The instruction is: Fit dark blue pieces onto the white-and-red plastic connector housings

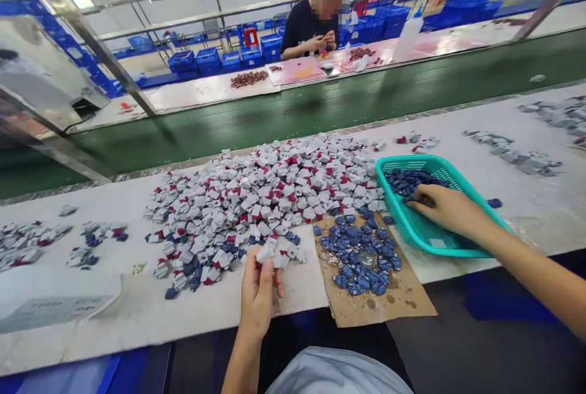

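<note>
Head view: pale pieces and blue pieces at an intermediate stage of handling. My left hand [260, 287] closes finger and thumb on a white piece [264, 254], at the near edge of a large white-and-red heap [284, 186] on the desk [300, 275]. My right hand [442, 204] reaches into a teal basket [398, 223], fingers bent at the blue pieces [403, 180]; I cannot tell whether it grips one. More wet-looking blue pieces [350, 260] lie on a cardboard sheet [350, 313] between heap and basket. Smaller clusters lie at left [27, 241] and far right [526, 156]. I judge that much remains; which pieces are finished, I cannot tell.
</note>
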The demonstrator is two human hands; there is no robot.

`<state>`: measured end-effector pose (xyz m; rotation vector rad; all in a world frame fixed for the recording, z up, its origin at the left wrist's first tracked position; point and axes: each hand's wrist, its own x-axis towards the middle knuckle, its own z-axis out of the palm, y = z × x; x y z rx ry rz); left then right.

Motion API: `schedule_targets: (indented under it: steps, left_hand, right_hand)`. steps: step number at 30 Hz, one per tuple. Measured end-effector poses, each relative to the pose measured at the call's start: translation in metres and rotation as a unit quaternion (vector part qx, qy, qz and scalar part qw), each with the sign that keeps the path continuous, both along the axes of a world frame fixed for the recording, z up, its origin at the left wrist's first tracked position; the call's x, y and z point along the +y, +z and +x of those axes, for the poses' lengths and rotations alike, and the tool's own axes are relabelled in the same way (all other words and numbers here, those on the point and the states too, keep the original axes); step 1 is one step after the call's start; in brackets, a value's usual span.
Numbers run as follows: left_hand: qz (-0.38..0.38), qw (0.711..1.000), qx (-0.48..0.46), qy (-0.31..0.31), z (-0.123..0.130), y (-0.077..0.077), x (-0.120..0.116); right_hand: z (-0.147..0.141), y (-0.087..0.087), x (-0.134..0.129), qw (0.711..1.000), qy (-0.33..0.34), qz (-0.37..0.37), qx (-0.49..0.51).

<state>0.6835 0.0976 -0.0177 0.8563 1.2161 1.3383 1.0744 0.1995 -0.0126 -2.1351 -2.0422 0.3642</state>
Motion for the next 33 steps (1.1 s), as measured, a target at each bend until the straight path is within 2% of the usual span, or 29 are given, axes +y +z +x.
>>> schedule_targets:
  steps: [4,8,14,18,21,27,31,33]
  left_hand:
    - [0.007,0.999,0.033,-0.026,-0.005,-0.011,-0.005]
    - [-0.004,0.997,0.057,-0.041,-0.007,-0.018,-0.004]
    - [-0.002,0.995,0.083,-0.057,-0.006,-0.014,-0.007]
    - [-0.017,0.996,0.091,-0.021,-0.001,-0.006,-0.007]
    - [-0.035,0.996,0.087,0.005,0.002,-0.002,-0.006]
    - [-0.038,0.995,0.089,0.017,0.002,-0.004,-0.006]
    - [-0.058,0.995,0.087,0.008,0.003,-0.008,-0.006]
    - [-0.051,0.995,0.087,0.015,0.003,-0.008,-0.006]
  right_hand:
    - [0.001,0.003,0.002,0.999,0.012,0.030,0.027]
    - [0.000,0.001,0.006,0.998,0.028,0.017,0.044]
    - [-0.002,0.002,0.002,0.997,0.068,0.002,0.045]
    - [-0.003,0.011,0.002,0.997,0.066,-0.010,0.048]
    - [-0.009,0.017,0.006,0.994,0.091,-0.026,0.050]
    - [-0.019,0.018,0.011,0.990,0.133,-0.019,0.032]
    - [-0.008,0.017,0.010,0.993,0.115,0.013,0.037]
    - [-0.001,0.021,0.006,0.995,0.081,0.013,0.064]
